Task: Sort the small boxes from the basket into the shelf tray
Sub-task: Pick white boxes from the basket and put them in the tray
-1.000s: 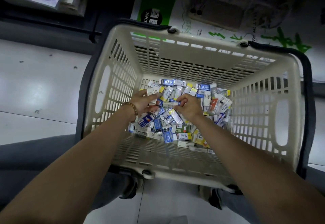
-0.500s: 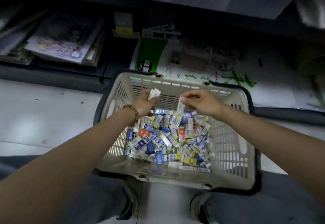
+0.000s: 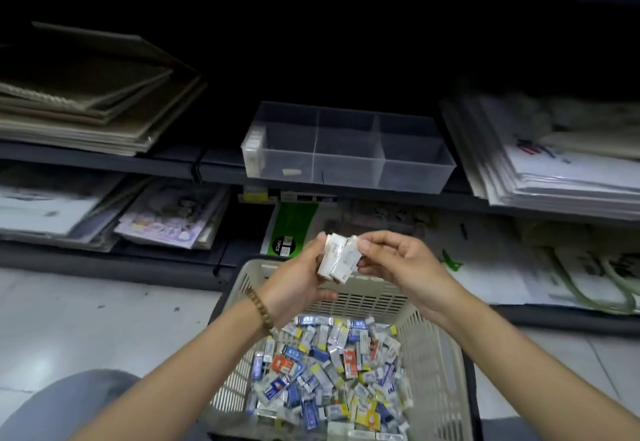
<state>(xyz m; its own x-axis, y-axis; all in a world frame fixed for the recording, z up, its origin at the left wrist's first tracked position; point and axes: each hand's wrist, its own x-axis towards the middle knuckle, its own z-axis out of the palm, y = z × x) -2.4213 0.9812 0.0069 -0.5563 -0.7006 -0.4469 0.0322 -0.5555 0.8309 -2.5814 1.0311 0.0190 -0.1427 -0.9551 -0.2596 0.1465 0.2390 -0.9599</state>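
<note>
Over the basket point(image 3: 436, 354), the left hand point(image 3: 294, 284) gripped a few white boxes point(image 3: 337, 260) side by side, its fingers point(image 3: 317, 250) curled round them. The right hand point(image 3: 394, 267) pinched the outermost one, probably to square the stack so it could go in as one row. The clear tray point(image 3: 346, 172) sat on the shelf point(image 3: 104, 160) just behind, a few similar boxes standing against its left wall, while a heap point(image 3: 329, 371) lay in the basket, so the sorting looked barely begun.

Hands: two, a left hand point(image 3: 294, 283) and a right hand point(image 3: 398, 267)
Basket point(image 3: 433, 354): one
Clear tray point(image 3: 346, 174): one
Small boxes point(image 3: 329, 371): too many to count
</note>
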